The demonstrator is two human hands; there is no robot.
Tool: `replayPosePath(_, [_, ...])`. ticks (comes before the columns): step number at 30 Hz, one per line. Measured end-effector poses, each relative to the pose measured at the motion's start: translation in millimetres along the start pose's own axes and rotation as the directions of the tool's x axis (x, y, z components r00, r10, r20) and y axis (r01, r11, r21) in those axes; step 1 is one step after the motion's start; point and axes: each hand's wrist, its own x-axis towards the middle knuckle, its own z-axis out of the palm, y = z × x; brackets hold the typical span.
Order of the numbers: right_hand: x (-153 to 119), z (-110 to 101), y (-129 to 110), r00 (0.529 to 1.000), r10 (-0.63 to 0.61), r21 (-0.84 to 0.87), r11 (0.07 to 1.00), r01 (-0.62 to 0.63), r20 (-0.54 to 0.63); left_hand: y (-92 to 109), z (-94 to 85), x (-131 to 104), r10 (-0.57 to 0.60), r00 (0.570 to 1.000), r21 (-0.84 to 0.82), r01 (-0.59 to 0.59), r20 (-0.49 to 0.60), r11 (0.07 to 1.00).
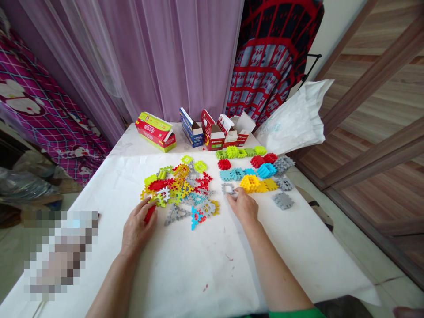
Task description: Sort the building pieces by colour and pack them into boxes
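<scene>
A mixed pile of plastic pieces (175, 187) in green, yellow, red, grey and blue lies on the white table. My left hand (141, 223) is at the pile's near left edge, its fingers closed around a red piece (150, 213). To the right of the pile, my right hand (243, 205) has its fingertips on a light grey square frame piece (228, 188). Grouped by colour beyond and beside that hand are green pieces (233, 152), red pieces (224, 164), blue pieces (266, 170), yellow pieces (250, 183) and grey pieces (284, 200).
Along the back of the table (185, 274) stand a red and green box (155, 131), a blue box (191, 130) and several opened red and white boxes (212, 132). A white bag (294, 119) sits at the back right. A blurred-out object (62, 256) lies at the left edge.
</scene>
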Motion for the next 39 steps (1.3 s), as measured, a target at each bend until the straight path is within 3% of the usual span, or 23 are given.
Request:
replayPosePath(9, [8.1,-8.1,-13.9,0.996,0.045,-0.04,0.998,-0.042,0.08,-0.2,1.2,0.1,0.001,1.0,-0.006,-0.001,-0.011,1.0])
replayPosePath(16, [5.4,2.9,-3.4,1.0,-0.003,0.012,1.0,0.004,-0.008,0.6,0.2,-0.3,-0.01,1.0,-0.001,0.01,-0.006,1.0])
replayPosePath(20, [-5.3,14.2,-2.8,0.991,-0.115,0.194,0.973,0.126,-0.07,2.1,0.7,0.2,-0.015,1.0,0.007,0.015,0.0,1.0])
replayPosePath(22, [-13.4,17.4,-6.1,0.955,-0.269,0.293,0.91,0.293,-0.122,2.8,0.4,0.8,-0.015,1.0,0.006,0.015,0.002,1.0])
replayPosePath(25, [-25.5,17.2,-11.3,0.834,-0.519,0.348,0.758,0.551,-0.191,3.9,-1.9,0.5,-0.001,1.0,0.001,0.001,-0.012,1.0])
replayPosePath(28, [-33.4,15.3,-11.7,0.749,-0.638,0.328,0.679,0.656,-0.177,8.1,-4.9,-4.5,0.087,0.995,0.04,-0.085,-0.043,0.996])
replayPosePath(32, [-34.4,18.9,-8.0,0.723,-0.675,0.272,0.675,0.686,-0.149,23.4,-3.4,-15.0,0.3,0.943,0.098,-0.315,0.145,0.944])
replayPosePath(34, [-31.3,23.3,-8.4,0.721,-0.671,0.263,0.674,0.691,-0.173,32.7,-0.3,-16.7,0.333,0.919,0.116,-0.362,0.211,0.925])
replayPosePath(39, [-20.2,34.3,-18.8,0.684,-0.667,0.256,0.635,0.729,-0.295,43.8,10.9,-1.2,0.282,0.95,0.148,-0.301,0.135,0.942])
